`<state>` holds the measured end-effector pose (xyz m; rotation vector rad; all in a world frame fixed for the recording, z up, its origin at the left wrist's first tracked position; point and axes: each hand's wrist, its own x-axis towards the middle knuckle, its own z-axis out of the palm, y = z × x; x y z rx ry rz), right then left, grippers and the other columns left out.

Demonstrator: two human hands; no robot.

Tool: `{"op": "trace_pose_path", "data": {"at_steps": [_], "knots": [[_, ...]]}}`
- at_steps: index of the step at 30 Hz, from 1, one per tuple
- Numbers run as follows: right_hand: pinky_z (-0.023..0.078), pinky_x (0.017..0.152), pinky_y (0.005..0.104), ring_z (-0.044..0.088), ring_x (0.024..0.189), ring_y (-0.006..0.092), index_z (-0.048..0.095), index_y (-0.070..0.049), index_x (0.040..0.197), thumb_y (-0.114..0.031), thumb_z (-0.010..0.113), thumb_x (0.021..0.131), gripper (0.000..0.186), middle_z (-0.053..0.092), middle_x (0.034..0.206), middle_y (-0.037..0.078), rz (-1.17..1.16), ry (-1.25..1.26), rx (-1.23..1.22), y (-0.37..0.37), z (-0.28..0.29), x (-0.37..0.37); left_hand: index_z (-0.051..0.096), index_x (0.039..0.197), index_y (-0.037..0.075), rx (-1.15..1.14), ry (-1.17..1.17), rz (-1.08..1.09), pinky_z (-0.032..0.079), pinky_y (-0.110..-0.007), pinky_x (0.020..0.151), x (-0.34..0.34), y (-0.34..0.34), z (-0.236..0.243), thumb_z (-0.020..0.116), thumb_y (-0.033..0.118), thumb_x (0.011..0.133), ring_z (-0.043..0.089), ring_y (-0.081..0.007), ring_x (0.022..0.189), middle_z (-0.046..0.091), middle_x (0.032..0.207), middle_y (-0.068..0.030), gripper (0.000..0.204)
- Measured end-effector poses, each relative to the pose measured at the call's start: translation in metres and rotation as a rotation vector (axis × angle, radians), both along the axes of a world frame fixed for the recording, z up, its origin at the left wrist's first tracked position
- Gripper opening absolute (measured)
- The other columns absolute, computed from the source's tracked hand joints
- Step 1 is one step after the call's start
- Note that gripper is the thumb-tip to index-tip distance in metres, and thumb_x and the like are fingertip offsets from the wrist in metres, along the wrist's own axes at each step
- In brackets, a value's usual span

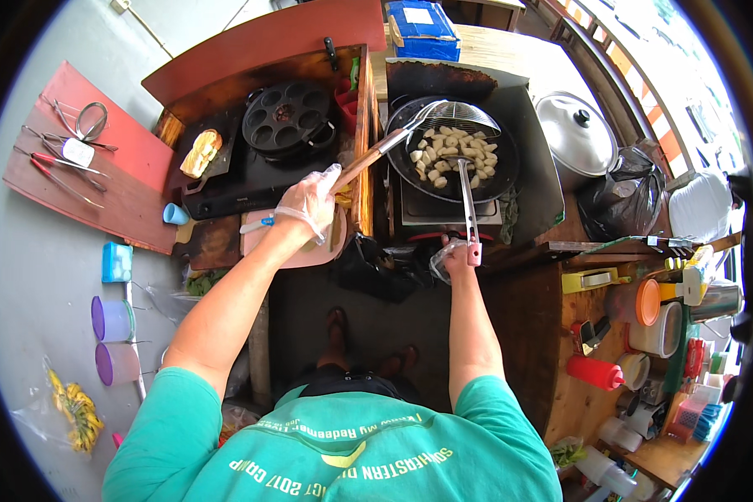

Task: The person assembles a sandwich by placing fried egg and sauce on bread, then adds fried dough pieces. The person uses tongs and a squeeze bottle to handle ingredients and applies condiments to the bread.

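Note:
My left hand [308, 203], in a clear plastic glove, is closed round the wooden handle of a wire skimmer [460, 115]. The skimmer's mesh basket lies over the far side of a dark wok [508, 171]. Pale, chunky pieces of food [443, 151] sit in the wok. A metal spatula or ladle [467, 197] leans over the near rim, its head among the pieces. My right hand [453, 259], also gloved, is closed at the stove's front, beside and partly behind that utensil's pink handle end. What its fingers grip is hidden.
Left of the wok are a round-welled pan [286, 119] and bread [201, 153] on a dark cooktop [234, 197]. A metal guard [534, 159] screens the wok's right side, near a lidded pot [576, 130] and a black plastic bag [623, 192]. Shelves with containers stand right.

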<state>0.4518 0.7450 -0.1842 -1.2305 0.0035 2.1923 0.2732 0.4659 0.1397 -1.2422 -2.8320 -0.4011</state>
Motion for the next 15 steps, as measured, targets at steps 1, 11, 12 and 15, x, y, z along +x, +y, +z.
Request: {"op": "trace_pose_path", "data": {"at_steps": [1, 11, 12, 15], "knots": [[0.061, 0.071, 0.0408, 0.066, 0.075, 0.0290, 0.052, -0.012, 0.109, -0.009, 0.050, 0.103, 0.007, 0.060, 0.099, 0.011, 0.011, 0.002, -0.014, -0.001, 0.001, 0.000, 0.056, 0.142, 0.009, -0.002, -0.002, 0.003, 0.057, -0.048, 0.091, 0.000, 0.000, 0.000, 0.058, 0.011, 0.090, 0.069, -0.0425, 0.103, 0.068, 0.120, -0.0236, 0.052], [0.049, 0.049, 0.0303, 0.065, 0.064, 0.0220, 0.057, -0.007, 0.116, -0.006, 0.065, 0.097, 0.020, 0.067, 0.092, 0.016, 0.280, -0.134, 0.286, -0.015, 0.018, 0.017, 0.055, 0.145, 0.013, 0.001, 0.068, -0.012, 0.058, -0.047, 0.086, 0.016, 0.005, 0.018, 0.055, 0.008, 0.091, 0.070, -0.0402, 0.098, 0.070, 0.114, -0.0198, 0.054], [0.048, 0.049, 0.0303, 0.065, 0.063, 0.0209, 0.058, -0.006, 0.114, -0.009, 0.067, 0.097, 0.019, 0.068, 0.092, 0.016, 0.279, -0.144, 0.339, -0.017, 0.035, 0.026, 0.055, 0.145, 0.013, -0.024, 0.092, -0.016, 0.059, -0.046, 0.085, 0.018, 0.006, 0.023, 0.054, 0.007, 0.091, 0.071, -0.0396, 0.097, 0.070, 0.112, -0.0192, 0.054], [0.054, 0.050, 0.0337, 0.066, 0.070, 0.0259, 0.060, -0.013, 0.112, -0.055, 0.050, 0.102, 0.045, 0.065, 0.097, 0.013, 0.532, 0.005, 0.158, -0.001, 0.112, 0.066, 0.054, 0.146, 0.018, -0.060, 0.163, -0.037, 0.059, -0.046, 0.083, 0.020, 0.008, 0.037, 0.053, 0.004, 0.090, 0.072, -0.0369, 0.096, 0.070, 0.108, -0.0163, 0.057]]}}
